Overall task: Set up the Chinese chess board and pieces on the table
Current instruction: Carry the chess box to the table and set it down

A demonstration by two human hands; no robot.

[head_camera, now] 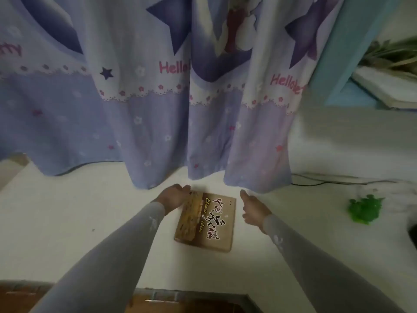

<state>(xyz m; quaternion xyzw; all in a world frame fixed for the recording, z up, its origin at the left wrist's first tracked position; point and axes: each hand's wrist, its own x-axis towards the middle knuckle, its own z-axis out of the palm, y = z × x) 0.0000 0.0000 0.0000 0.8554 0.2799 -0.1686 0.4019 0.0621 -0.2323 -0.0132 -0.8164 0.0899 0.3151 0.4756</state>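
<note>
Box (206, 222) of Chinese chess, flat brown cardboard with rounded corners and printed lettering, lay closed on the smooth white surface (90, 211) just below the hanging curtain (135, 120), a soft lilac fabric with stars. Left hand (174, 196) touched the box's far left corner, fingers loosely together. Right hand (252, 210) hovered just beside it, fingers relaxed, holding nothing. A bumpy green plastic thing (364, 210) sat off right.

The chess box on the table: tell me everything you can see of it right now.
The chess box is a flat brown rectangle, seemingly cardboard, printed with Chinese characters, "Chinese chess" and pictured pieces. It lies closed and face up on the white table, slightly askew. The left hand touches its far left corner; the right hand hovers beside it, apart.
</note>
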